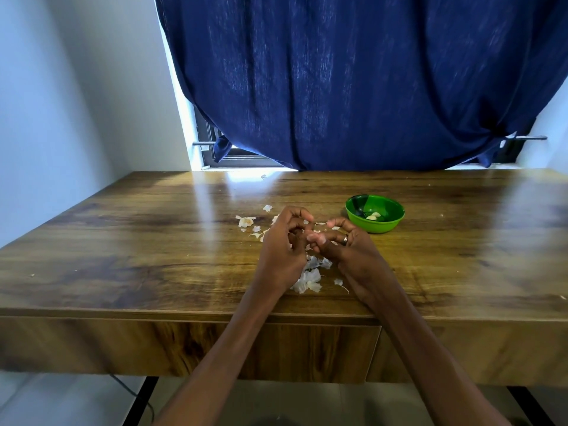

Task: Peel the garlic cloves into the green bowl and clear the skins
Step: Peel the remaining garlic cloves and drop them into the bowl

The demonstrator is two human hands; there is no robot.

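Observation:
My left hand point(284, 241) and my right hand point(344, 245) meet fingertip to fingertip above the middle of the wooden table point(123, 241). Their fingers are curled round something small that the fingers hide; a garlic clove cannot be made out. A ring sits on one right finger. The green bowl point(396, 224) stands just right of and beyond my right hand, with a few peeled cloves point(373, 216) inside. White papery skins point(309, 279) lie piled under my hands, and more skins point(246, 221) are scattered to the left.
A dark blue curtain point(353, 81) hangs over the window behind the table. White wall stands at the left. The table's front edge with drawer fronts runs under my forearms. Tiny skin flecks point(263, 176) lie near the far edge.

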